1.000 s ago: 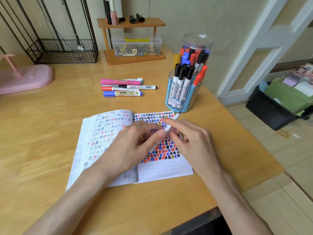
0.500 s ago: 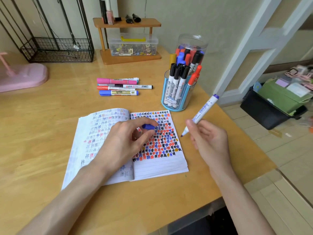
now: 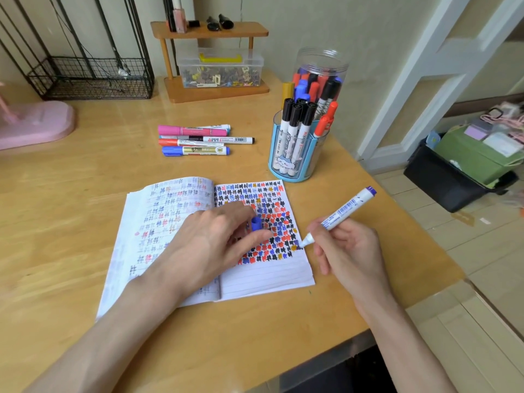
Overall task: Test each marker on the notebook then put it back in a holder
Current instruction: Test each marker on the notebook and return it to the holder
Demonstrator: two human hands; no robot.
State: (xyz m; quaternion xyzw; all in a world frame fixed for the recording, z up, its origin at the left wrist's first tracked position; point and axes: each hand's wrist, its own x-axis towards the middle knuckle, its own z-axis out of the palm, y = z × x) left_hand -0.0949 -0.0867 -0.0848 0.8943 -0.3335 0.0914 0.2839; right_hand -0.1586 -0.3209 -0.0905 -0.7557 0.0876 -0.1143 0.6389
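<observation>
Cap (image 3: 256,223) came off into the left hand (image 3: 209,245), pinned on the notebook (image 3: 263,275); right hand (image 3: 350,248) gripped the blue marker (image 3: 340,215), tip down at the page's 3 o'clock edge. Testing began!

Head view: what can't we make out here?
- Cap: mostly hidden by the left hand.
- Marker tip: too small to tell if it touches the notebook.
- Marker's label text: too small, blurred.
- Jar behind the holder: its lower markers are blocked by the holder.
- Pink object: cut off by the left edge.
</observation>
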